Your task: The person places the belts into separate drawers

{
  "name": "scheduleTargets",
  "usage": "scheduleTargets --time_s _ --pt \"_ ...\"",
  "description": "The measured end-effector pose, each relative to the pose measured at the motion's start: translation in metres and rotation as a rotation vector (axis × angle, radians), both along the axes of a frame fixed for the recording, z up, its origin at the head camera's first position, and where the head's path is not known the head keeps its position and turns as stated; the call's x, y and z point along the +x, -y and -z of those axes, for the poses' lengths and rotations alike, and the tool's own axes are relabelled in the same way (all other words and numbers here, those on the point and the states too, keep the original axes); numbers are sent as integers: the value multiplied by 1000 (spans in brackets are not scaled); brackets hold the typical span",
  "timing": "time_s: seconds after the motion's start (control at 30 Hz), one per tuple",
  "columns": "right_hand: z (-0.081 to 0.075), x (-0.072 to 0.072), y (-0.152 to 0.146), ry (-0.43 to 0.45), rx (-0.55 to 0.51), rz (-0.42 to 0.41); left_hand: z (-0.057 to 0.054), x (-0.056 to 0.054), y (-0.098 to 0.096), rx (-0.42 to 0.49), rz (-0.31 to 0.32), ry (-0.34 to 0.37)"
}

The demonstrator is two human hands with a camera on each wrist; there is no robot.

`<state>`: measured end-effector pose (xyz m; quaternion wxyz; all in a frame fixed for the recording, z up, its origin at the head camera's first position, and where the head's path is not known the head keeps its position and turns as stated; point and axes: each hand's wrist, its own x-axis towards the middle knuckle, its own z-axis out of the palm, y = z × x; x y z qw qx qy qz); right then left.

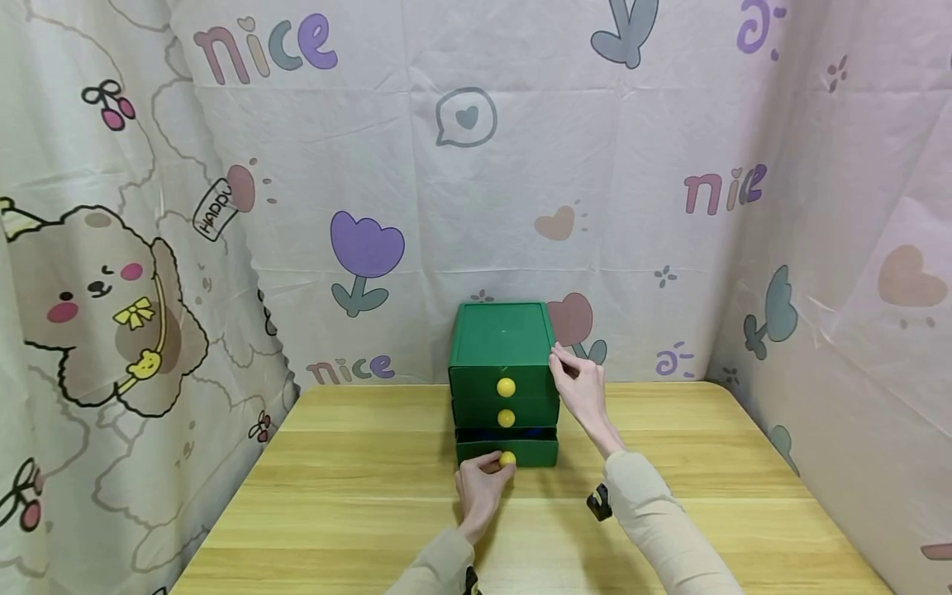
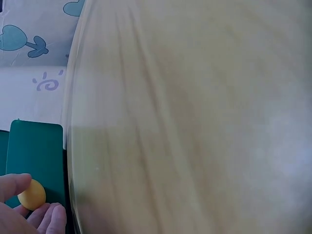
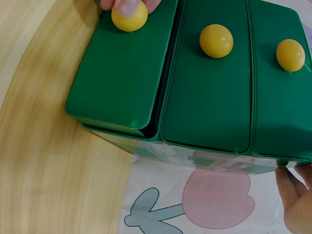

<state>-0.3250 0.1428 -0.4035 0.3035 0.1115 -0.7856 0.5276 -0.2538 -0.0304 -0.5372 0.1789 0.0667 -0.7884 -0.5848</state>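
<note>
A green drawer box point(image 1: 502, 335) with three drawers, each with a round yellow knob, stands at the back of the table. Its bottom drawer point(image 1: 476, 451) is pulled partly out, and something dark blue inside barely shows. My left hand point(image 1: 479, 489) pinches the bottom yellow knob point(image 2: 33, 196) between thumb and fingers. The middle drawer point(image 3: 209, 92) and top drawer point(image 3: 280, 107) are closed. My right hand point(image 1: 580, 384) touches the box's right side near the upper front corner; the right wrist view shows those fingers point(image 3: 287, 187) against the side wall.
The light wooden table point(image 1: 335, 496) spreads out on both sides and in front of the box. A printed white curtain point(image 1: 476, 190) hangs close behind it, with more cloth at left and right. A small black device point(image 1: 599, 502) sits at the right wrist.
</note>
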Motion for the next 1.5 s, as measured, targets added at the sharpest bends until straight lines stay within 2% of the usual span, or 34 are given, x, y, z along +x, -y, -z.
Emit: scheduleTargets --time_s 0.9,1.5 --pt "1 0 1 13 10 18 0 -12 -8 108 -79 26" --pt "1 0 1 -5 7 21 1 -20 -9 85 -102 37"
